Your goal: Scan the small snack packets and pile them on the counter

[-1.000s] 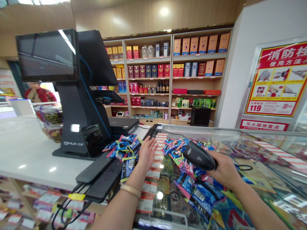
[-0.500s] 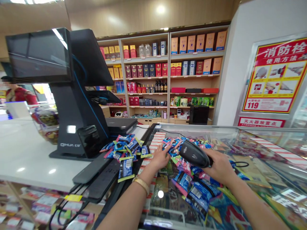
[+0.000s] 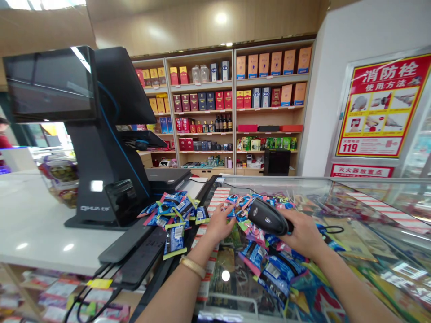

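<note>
My right hand point(image 3: 303, 231) is closed around a black barcode scanner point(image 3: 267, 217), its head pointing left over a loose pile of small blue-and-pink snack packets point(image 3: 278, 271) on the glass counter. At the pile's left edge, my left hand point(image 3: 220, 224) has its fingers curled on a snack packet point(image 3: 232, 211); the fingertips partly hide it. A second heap of the same packets point(image 3: 177, 208) lies left of my left hand, beside the till. One packet point(image 3: 202, 214) rests apart at that heap's right edge.
A black till with two screens point(image 3: 107, 161) stands on the white counter point(image 3: 30, 202) at left. Grey and black devices with cables point(image 3: 128, 246) lie before it. Shelves of boxes and bottles point(image 3: 202, 112) line the back wall. At far left, a person is partly visible.
My left hand has moved right from the left heap to the right pile, leaving a packet at the left heap's edge. Its fingers have curled. The scanner stays in my right hand.
</note>
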`<state>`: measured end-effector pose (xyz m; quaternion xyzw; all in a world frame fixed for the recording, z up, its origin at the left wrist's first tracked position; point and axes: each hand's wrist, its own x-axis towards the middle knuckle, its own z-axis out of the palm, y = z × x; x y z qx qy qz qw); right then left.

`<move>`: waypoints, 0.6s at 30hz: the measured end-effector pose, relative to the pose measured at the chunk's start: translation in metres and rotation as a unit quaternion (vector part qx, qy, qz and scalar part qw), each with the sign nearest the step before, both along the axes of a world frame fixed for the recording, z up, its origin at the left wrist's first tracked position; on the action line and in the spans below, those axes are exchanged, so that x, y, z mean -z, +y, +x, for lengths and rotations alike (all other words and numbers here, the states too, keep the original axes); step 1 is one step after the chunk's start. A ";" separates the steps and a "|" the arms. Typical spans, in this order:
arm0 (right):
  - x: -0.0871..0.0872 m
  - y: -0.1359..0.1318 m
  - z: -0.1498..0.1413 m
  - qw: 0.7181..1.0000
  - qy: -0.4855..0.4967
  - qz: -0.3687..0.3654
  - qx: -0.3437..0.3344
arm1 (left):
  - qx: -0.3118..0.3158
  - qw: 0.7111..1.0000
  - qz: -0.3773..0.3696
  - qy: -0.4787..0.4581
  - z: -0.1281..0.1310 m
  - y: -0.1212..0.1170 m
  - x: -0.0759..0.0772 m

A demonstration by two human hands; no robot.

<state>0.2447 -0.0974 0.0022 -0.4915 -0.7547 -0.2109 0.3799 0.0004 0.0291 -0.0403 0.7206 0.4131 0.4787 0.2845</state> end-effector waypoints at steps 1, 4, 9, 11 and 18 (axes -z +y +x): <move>0.000 0.000 0.000 1.000 0.002 -0.003 0.000 | 0.007 1.000 0.005 0.027 0.001 -0.001 0.001; 0.001 0.000 0.000 1.000 0.006 -0.011 0.000 | 0.006 0.996 0.020 0.091 0.002 -0.002 0.002; 0.002 0.000 0.002 1.000 0.006 -0.008 0.000 | -0.043 0.998 -0.009 -0.049 -0.003 0.004 -0.004; 0.001 0.000 0.001 1.000 0.007 -0.008 0.000 | -0.046 0.982 -0.062 -0.170 -0.006 0.003 -0.009; -0.002 -0.003 -0.004 1.000 0.007 -0.019 -0.009 | 0.054 0.904 -0.145 -0.399 -0.006 -0.011 -0.025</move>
